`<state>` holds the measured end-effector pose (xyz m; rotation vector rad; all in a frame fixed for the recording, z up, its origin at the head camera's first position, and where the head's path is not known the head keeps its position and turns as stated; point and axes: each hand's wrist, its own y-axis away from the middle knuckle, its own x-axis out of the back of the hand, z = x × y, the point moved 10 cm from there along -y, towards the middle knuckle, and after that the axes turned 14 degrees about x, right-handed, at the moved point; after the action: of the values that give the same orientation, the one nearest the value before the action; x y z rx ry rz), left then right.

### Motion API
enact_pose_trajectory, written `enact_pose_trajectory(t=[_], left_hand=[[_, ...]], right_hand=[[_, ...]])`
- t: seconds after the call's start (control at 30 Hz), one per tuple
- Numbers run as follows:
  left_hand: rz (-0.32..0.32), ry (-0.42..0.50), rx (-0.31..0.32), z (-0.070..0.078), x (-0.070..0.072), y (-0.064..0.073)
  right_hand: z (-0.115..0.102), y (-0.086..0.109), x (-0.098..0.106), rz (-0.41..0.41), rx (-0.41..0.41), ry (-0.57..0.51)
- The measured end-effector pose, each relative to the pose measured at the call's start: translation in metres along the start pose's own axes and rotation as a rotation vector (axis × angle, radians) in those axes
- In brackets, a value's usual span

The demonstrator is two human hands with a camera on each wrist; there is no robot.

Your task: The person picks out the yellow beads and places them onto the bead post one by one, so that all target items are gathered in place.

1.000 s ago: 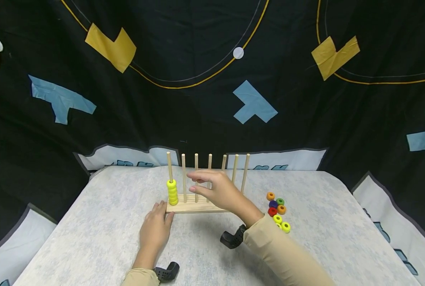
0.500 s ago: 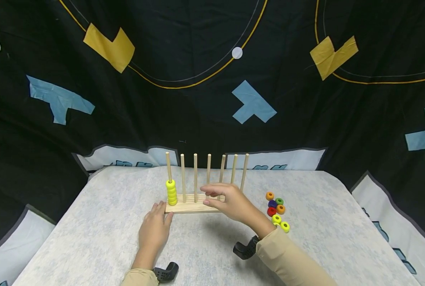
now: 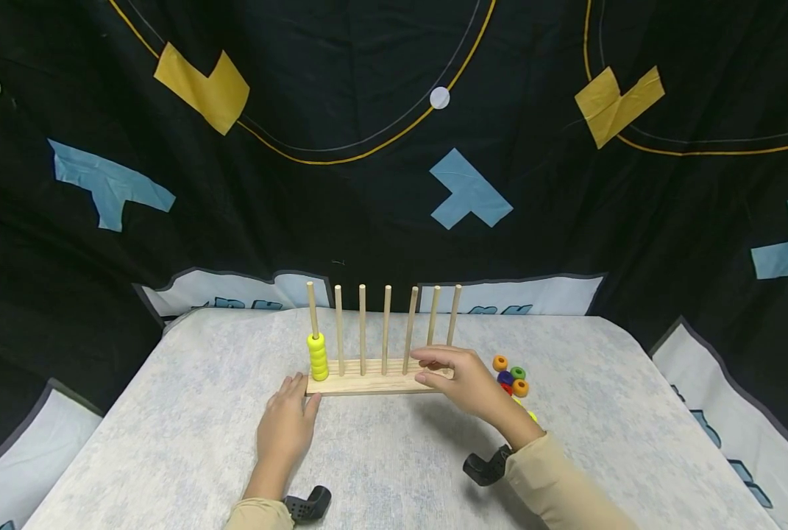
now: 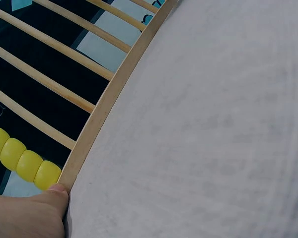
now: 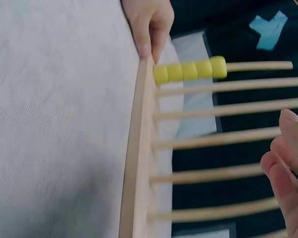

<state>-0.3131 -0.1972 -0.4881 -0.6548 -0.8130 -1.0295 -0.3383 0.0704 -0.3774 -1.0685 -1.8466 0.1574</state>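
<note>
A wooden peg stand [image 3: 374,384] with several upright pegs stands on the table. Stacked on its leftmost peg are several yellow beads [image 3: 317,357]; the other pegs carry none. My left hand [image 3: 286,427] holds the left end of the base, thumb at the front edge, as the right wrist view also shows with the left hand [image 5: 150,22]. In front of the rightmost pegs hovers my right hand [image 3: 469,379], thumb and fingers apart and nothing between them. Right of the stand lie loose beads: orange [image 3: 500,363], green [image 3: 517,373], blue [image 3: 505,377] and red [image 3: 507,389].
Yellow loose beads [image 3: 532,416] are partly hidden behind the right forearm. A pale cloth covers the table [image 3: 168,427]. Behind it hangs a black curtain [image 3: 341,213] with blue and gold patches. Each wrist wears a black camera mount.
My right hand has moved right and down, from over the left-middle pegs to the rightmost ones. My left hand and the peg stand have stayed in place.
</note>
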Motion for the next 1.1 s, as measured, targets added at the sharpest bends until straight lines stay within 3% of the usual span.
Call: enact_pose_trajectory(t=[0.4,0.53,0.73,1.1], left_hand=[[-0.001,-0.005,0.002,-0.001,0.0,-0.001],[-0.006,-0.008,0.006,-0.001,0.0,-0.001],[-0.011,-0.011,0.007,0.0,0.0,-0.002],[0.002,-0.01,0.002,0.0,-0.001,-0.002]], right_hand=[[0.033,0.034,0.04,0.078,-0.061,0.091],[0.046,0.048,0.052,0.089,-0.12,0.115],[0.065,0.07,0.063,0.079,-0.224,0.147],[0.084,0.104,0.078,0.098,-0.318,0.12]])
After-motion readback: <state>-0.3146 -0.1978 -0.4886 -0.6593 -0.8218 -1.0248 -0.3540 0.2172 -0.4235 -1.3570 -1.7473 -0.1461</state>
